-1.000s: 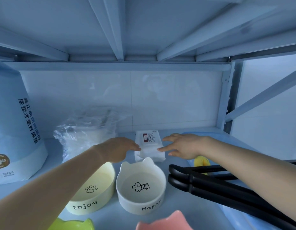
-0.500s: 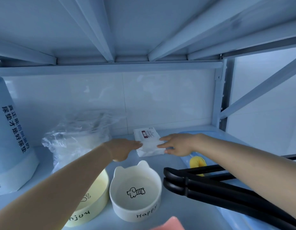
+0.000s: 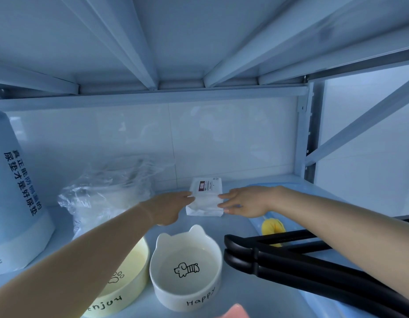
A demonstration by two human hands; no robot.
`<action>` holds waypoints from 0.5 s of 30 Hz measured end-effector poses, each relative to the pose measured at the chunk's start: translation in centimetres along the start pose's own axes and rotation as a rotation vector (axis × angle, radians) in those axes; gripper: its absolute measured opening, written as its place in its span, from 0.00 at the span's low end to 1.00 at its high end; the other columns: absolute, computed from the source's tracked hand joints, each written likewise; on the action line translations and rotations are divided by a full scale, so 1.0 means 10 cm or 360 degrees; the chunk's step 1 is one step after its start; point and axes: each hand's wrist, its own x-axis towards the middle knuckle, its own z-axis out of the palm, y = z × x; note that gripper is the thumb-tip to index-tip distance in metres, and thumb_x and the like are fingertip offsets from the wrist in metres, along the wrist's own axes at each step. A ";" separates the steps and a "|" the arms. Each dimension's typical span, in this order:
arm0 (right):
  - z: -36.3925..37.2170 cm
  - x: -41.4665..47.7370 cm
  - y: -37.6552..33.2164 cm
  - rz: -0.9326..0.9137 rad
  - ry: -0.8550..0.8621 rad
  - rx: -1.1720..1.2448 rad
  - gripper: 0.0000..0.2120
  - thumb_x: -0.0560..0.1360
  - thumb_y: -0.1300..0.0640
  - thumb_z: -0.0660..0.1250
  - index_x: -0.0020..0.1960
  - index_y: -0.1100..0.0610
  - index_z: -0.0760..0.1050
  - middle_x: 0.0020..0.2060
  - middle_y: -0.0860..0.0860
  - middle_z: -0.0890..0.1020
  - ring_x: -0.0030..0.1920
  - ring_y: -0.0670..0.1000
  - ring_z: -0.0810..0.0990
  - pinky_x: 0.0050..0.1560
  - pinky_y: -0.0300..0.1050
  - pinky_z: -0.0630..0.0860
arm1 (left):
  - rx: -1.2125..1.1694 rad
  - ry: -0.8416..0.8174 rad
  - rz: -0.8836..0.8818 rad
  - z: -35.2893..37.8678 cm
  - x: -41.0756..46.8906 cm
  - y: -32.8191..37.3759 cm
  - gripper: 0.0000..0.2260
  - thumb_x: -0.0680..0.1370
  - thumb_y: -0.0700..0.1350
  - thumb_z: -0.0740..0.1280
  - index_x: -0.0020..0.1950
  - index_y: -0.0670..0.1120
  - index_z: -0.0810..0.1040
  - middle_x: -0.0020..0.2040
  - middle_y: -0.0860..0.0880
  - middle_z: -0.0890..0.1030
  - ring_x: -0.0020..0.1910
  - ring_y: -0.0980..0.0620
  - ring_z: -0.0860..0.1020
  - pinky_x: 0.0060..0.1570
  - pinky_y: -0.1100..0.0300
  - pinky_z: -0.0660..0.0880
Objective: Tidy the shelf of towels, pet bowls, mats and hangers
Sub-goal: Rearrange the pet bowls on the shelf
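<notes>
A small white towel pack (image 3: 205, 199) with a dark red label lies near the back wall of the shelf. My left hand (image 3: 169, 207) touches its left side and my right hand (image 3: 244, 201) touches its right side, fingers pressed against it. In front stand a white cat-eared bowl (image 3: 187, 269) marked "Happy" and a pale yellow bowl (image 3: 127, 285) marked "Enjoy". Two black hangers (image 3: 302, 260) lie stacked at the right, under my right forearm, on a blue mat (image 3: 313, 301) with a yellow figure.
A tall blue pad bag (image 3: 15, 191) stands at the left. A crumpled clear plastic bag (image 3: 107, 193) of white items sits beside it. A pink bowl rim (image 3: 236, 313) shows at the bottom edge. The upper shelf (image 3: 199, 53) hangs low overhead; a frame post (image 3: 310, 134) stands right.
Both hands have pushed the towel pack back toward the wall. The view has tilted up, so the bowls sit lower in frame.
</notes>
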 end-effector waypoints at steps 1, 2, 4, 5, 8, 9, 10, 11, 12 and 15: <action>-0.02 0.02 0.01 0.0002 -0.0007 0.0004 0.23 0.80 0.40 0.45 0.74 0.42 0.55 0.76 0.42 0.50 0.76 0.48 0.48 0.74 0.45 0.46 | -0.0020 -0.0018 -0.0027 0.00 0.00 -0.01 0.30 0.77 0.32 0.51 0.77 0.50 0.50 0.77 0.53 0.48 0.76 0.55 0.51 0.72 0.62 0.51; -0.03 0.05 0.02 0.0013 -0.0018 -0.0006 0.23 0.80 0.40 0.44 0.74 0.43 0.55 0.76 0.42 0.51 0.76 0.48 0.48 0.74 0.46 0.46 | -0.0034 -0.0043 -0.0047 0.00 0.01 -0.01 0.30 0.77 0.32 0.51 0.77 0.50 0.50 0.77 0.53 0.48 0.76 0.55 0.51 0.72 0.61 0.50; -0.04 0.09 0.05 0.0062 -0.0036 -0.0046 0.25 0.80 0.39 0.44 0.75 0.44 0.54 0.76 0.42 0.49 0.76 0.49 0.46 0.75 0.48 0.46 | -0.0038 -0.0073 -0.0056 0.00 0.03 0.01 0.30 0.77 0.33 0.51 0.77 0.50 0.49 0.77 0.54 0.47 0.76 0.54 0.52 0.73 0.60 0.51; -0.03 0.10 0.07 0.0085 -0.0036 -0.0057 0.26 0.80 0.39 0.45 0.75 0.45 0.53 0.76 0.42 0.48 0.76 0.49 0.46 0.75 0.49 0.45 | -0.0028 -0.0077 -0.0049 0.00 0.05 0.04 0.30 0.77 0.33 0.51 0.77 0.50 0.49 0.77 0.55 0.47 0.76 0.54 0.52 0.72 0.60 0.52; 0.04 0.12 0.12 0.0093 0.0004 -0.0002 0.27 0.79 0.38 0.45 0.76 0.46 0.52 0.76 0.42 0.48 0.76 0.47 0.46 0.75 0.49 0.45 | -0.0002 -0.0105 -0.0054 0.01 0.07 0.09 0.30 0.77 0.34 0.51 0.77 0.51 0.48 0.77 0.56 0.46 0.75 0.54 0.52 0.72 0.61 0.54; 0.05 0.11 0.13 0.0083 0.0025 0.0021 0.27 0.79 0.37 0.45 0.76 0.45 0.53 0.76 0.42 0.48 0.76 0.47 0.46 0.75 0.48 0.45 | 0.0015 -0.0104 -0.0052 0.01 0.07 0.08 0.31 0.77 0.34 0.51 0.77 0.51 0.47 0.77 0.56 0.45 0.75 0.54 0.53 0.71 0.60 0.55; 0.06 0.11 0.14 0.0075 0.0040 0.0036 0.27 0.79 0.37 0.45 0.75 0.45 0.53 0.76 0.41 0.49 0.76 0.47 0.46 0.75 0.48 0.45 | 0.0036 -0.0099 -0.0041 0.01 0.06 0.06 0.31 0.77 0.34 0.52 0.77 0.52 0.47 0.77 0.57 0.45 0.75 0.53 0.54 0.70 0.60 0.57; 0.06 0.10 0.14 0.0072 0.0048 0.0050 0.27 0.79 0.37 0.45 0.75 0.44 0.53 0.76 0.41 0.49 0.76 0.47 0.46 0.75 0.48 0.45 | 0.0058 -0.0093 -0.0026 0.01 0.04 0.04 0.32 0.76 0.34 0.52 0.77 0.52 0.47 0.77 0.58 0.45 0.75 0.53 0.55 0.69 0.60 0.60; 0.06 0.10 0.14 0.0075 0.0054 0.0064 0.27 0.79 0.37 0.46 0.75 0.44 0.54 0.76 0.41 0.49 0.76 0.47 0.47 0.75 0.48 0.45 | 0.0077 -0.0081 -0.0011 0.00 0.03 0.02 0.32 0.76 0.33 0.52 0.77 0.53 0.47 0.77 0.59 0.45 0.74 0.53 0.56 0.68 0.59 0.62; 0.04 0.09 0.12 0.0073 0.0060 0.0064 0.26 0.79 0.37 0.46 0.75 0.44 0.55 0.76 0.41 0.50 0.75 0.46 0.47 0.75 0.47 0.45 | 0.0128 -0.0051 0.0041 0.03 0.01 0.01 0.32 0.76 0.33 0.52 0.77 0.55 0.48 0.77 0.60 0.45 0.74 0.53 0.58 0.65 0.60 0.64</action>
